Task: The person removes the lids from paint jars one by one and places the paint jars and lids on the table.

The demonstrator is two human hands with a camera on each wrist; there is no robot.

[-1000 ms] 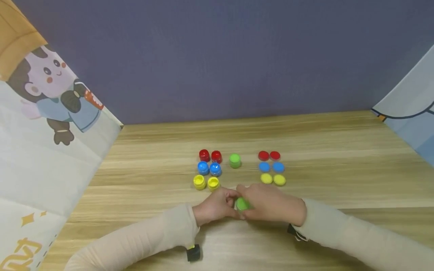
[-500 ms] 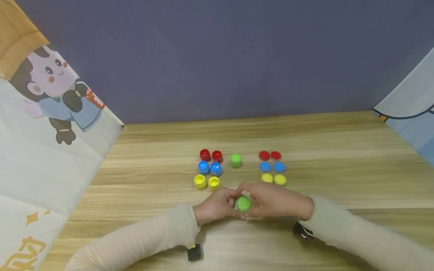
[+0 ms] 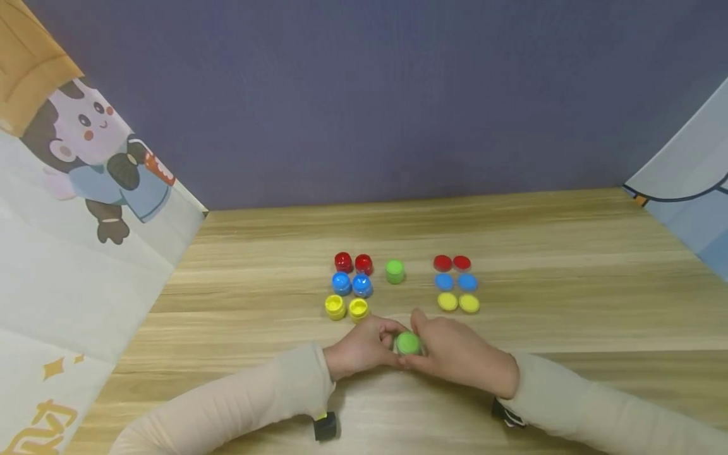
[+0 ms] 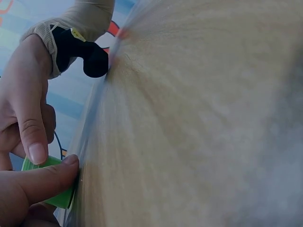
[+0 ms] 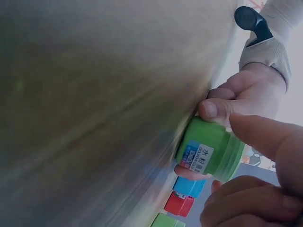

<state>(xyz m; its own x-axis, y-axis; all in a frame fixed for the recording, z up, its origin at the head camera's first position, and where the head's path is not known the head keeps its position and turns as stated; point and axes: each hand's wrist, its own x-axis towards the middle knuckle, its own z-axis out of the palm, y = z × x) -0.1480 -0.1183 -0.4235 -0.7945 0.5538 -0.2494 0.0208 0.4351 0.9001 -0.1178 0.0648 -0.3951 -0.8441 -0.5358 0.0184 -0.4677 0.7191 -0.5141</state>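
A green paint jar (image 3: 408, 344) with its lid on stands upright on the table between both hands. My left hand (image 3: 364, 344) holds the jar's body, its thumb on the near side, as the left wrist view shows. Around the lid's ribbed rim, my right hand (image 3: 461, 354) has its thumb and curled fingers; the thumb touches the rim in the right wrist view, where the label on the green jar (image 5: 208, 146) is visible. The far side of the grip is partly hidden. Behind the hands stands a second lidded green jar (image 3: 395, 272).
Open paint jars stand in pairs at the left: red (image 3: 363, 264), blue (image 3: 361, 285) and yellow (image 3: 335, 307). Loose lids lie in matching pairs at the right: red (image 3: 442, 263), blue (image 3: 467, 282), yellow (image 3: 469, 303). A dark panel (image 3: 398, 107) rises behind the wooden table (image 3: 256, 253).
My right hand's fingers have loosened and shifted around the lid, and the wrist has turned, uncovering more of the lid. My left hand has stayed on the jar.
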